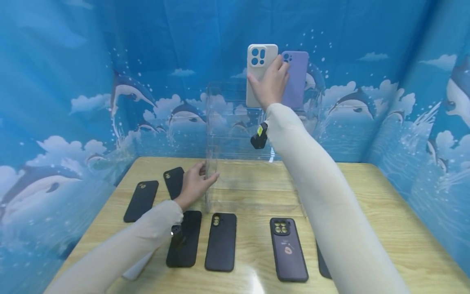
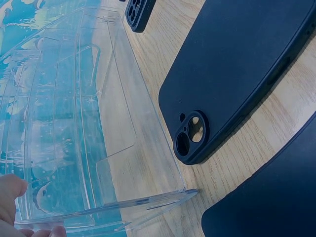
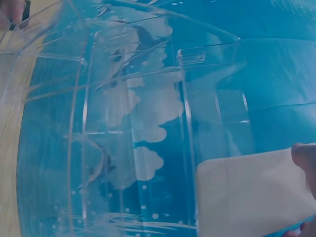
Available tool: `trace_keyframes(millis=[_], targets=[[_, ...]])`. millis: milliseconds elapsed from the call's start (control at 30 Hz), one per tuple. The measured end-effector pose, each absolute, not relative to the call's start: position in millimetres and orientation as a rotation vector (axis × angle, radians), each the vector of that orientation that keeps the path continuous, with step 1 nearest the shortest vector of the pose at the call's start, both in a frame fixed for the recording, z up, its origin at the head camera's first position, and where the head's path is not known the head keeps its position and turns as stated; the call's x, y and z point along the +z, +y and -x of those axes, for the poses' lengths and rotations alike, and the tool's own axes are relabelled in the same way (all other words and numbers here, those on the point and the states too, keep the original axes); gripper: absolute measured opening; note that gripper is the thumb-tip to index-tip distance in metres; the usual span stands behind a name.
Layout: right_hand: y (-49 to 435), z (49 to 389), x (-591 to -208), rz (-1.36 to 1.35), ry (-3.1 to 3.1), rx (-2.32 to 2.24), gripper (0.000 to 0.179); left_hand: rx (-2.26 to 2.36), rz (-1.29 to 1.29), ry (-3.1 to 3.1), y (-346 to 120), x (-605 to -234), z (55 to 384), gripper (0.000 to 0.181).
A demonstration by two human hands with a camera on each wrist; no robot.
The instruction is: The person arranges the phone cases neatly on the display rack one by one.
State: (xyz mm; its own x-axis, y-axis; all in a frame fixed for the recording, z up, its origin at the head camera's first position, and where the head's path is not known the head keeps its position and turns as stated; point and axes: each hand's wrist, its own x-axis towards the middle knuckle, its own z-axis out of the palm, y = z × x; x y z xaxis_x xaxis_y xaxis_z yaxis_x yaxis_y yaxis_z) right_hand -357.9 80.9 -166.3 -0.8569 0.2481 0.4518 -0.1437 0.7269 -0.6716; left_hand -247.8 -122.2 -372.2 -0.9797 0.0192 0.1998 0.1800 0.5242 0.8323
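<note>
My right hand (image 1: pixel 271 83) grips a white phone case (image 1: pixel 261 72) by its sides, upright at the top tier of a clear stepped display stand (image 1: pixel 210 126). In the right wrist view, the lower end of the white case (image 3: pixel 247 195) is by a clear ledge; whether it touches cannot be told. A purple phone case (image 1: pixel 298 79) stands just right of it on the same tier. My left hand (image 1: pixel 193 184) holds the stand's left side panel, with thumb and fingers on either side of its edge.
Black phone cases lie on the wooden table: two at the left (image 1: pixel 141 201) (image 1: pixel 174 181), two in front (image 1: pixel 185 241) (image 1: pixel 221 243). A dark printed case (image 1: pixel 290 253) lies front right, and another dark case (image 1: pixel 323 263) is partly behind my right sleeve. A pale case (image 1: pixel 137 267) shows under my left sleeve.
</note>
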Motion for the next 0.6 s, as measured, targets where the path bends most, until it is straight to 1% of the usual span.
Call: trace_keyframes(millis=[333, 600], targets=[[86, 358, -177, -0.002, -2.448, 0.933, 0.078, -1.431, 0.153, -2.611, -120, -373, 247, 0.064], [100, 351, -175, -0.030, -2.446, 0.956, 0.078, -1.451, 0.152, -2.604, -121, -370, 246, 0.064]])
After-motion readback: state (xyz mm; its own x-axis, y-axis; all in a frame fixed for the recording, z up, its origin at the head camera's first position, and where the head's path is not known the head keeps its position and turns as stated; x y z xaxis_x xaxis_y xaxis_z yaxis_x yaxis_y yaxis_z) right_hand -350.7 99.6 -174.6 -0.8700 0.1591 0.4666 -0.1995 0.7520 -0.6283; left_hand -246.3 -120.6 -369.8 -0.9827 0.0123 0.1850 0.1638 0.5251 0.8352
